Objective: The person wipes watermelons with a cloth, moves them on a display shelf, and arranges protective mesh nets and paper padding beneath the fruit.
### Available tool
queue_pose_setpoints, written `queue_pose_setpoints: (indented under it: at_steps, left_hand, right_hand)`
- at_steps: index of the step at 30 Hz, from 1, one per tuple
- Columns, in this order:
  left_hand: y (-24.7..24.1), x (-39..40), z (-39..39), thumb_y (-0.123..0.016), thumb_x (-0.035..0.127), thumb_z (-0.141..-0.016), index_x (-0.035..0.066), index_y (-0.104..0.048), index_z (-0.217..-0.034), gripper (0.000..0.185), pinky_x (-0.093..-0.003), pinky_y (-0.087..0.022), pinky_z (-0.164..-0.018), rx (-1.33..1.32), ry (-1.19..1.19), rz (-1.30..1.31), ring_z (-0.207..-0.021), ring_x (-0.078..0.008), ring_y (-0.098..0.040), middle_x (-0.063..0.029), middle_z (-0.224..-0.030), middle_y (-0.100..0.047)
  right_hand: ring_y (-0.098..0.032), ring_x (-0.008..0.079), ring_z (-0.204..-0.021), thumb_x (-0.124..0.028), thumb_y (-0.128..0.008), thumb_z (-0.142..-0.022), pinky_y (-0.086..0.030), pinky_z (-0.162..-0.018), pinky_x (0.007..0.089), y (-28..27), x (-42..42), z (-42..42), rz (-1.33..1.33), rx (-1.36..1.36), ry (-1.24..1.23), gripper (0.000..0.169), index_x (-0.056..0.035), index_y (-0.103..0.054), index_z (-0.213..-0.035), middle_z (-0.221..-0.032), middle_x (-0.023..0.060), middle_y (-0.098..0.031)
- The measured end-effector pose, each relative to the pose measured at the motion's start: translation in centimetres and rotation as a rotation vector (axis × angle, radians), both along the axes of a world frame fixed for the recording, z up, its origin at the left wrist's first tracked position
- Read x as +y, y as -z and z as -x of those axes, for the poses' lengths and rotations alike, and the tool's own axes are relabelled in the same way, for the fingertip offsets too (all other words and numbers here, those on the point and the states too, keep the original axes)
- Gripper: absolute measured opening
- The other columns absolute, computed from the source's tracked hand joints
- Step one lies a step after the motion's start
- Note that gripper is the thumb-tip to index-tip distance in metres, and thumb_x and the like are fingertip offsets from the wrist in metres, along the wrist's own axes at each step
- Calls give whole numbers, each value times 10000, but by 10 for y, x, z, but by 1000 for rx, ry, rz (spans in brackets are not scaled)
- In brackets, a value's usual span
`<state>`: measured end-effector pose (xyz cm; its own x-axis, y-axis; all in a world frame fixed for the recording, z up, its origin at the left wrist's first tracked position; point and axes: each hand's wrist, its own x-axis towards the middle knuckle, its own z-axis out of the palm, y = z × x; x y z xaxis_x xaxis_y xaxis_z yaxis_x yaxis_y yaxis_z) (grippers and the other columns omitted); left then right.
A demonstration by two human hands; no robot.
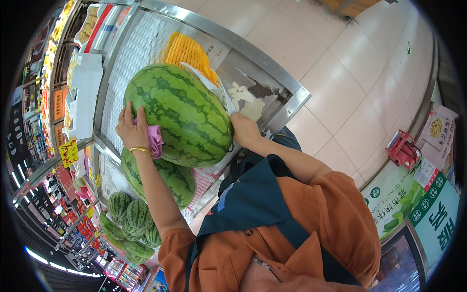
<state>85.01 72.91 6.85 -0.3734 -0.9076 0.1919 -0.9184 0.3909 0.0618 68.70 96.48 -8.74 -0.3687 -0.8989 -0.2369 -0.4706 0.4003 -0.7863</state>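
Note:
A large striped watermelon (pixel 178 113) lies on its side on a metal-framed display stand (pixel 292 87). At its left, my left hand (pixel 133 127) presses a purple cloth (pixel 155 140) against the rind, fingers spread over it. My right hand (pixel 244 129) grips the edge of a white sheet or bag (pixel 226 98) at the melon's right side; its fingertips are partly hidden. A second big watermelon (pixel 175 182) sits just below, partly covered by the first and by my left forearm. Yellow foam netting (pixel 188 53) lies beyond the large melon.
Smaller watermelons (pixel 135 219) are piled at the lower left. White foam boxes (pixel 85 95) and a yellow price tag (pixel 69 153) stand along the left. Torn paper (pixel 248 102) lies inside the stand's right corner. A red object (pixel 403 149) is at the far right.

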Motion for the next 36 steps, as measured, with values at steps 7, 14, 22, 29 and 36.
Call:
queue_pose_setpoints:
  at_steps: [7,14,22,29,36]
  left_hand:
    - [1,-5,-3,-559,478,-863,209,-584,-1249,471,-401,-390,-954,21,26,2,-1123,-321,-455,-57,-1289,-532]
    - [-5,6,5,-587,467,-839,205,-599,-1231,472,-392,-399,-950,39,-38,-14,-1126,-299,-453,-45,-1284,-533]
    - [-11,11,11,-576,508,-819,204,-597,-1235,515,-375,-384,-984,48,-89,-40,-1185,-276,-437,-51,-1296,-529]
    - [-8,10,9,-565,531,-813,195,-580,-1248,550,-411,-390,-982,111,-72,-72,-1231,-282,-420,-68,-1342,-492]
    - [-12,16,17,-558,544,-815,223,-554,-1274,560,-413,-403,-981,112,-91,-87,-1263,-274,-401,-39,-1368,-463]
  right_hand:
    - [-572,421,-874,-7,-520,-744,-472,-727,472,2,9,2,47,-53,-49,187,13,-455,-919,-911,236,-581]
    - [-605,452,-844,-112,-537,-813,-469,-775,508,25,13,70,-308,14,133,246,11,-463,-1012,-899,282,-621]
    - [-596,408,-982,-413,-693,-742,-472,-867,444,60,2,109,-420,27,-142,630,24,-457,-1129,-1057,274,-603]
    - [-595,400,-1002,-546,-670,-721,-474,-836,459,49,-66,85,-406,69,158,759,36,-478,-1167,-1071,276,-605]
    - [-623,304,-943,-571,-607,-756,-487,-804,422,113,-82,113,-208,-412,299,720,9,-507,-1171,-1078,180,-627]
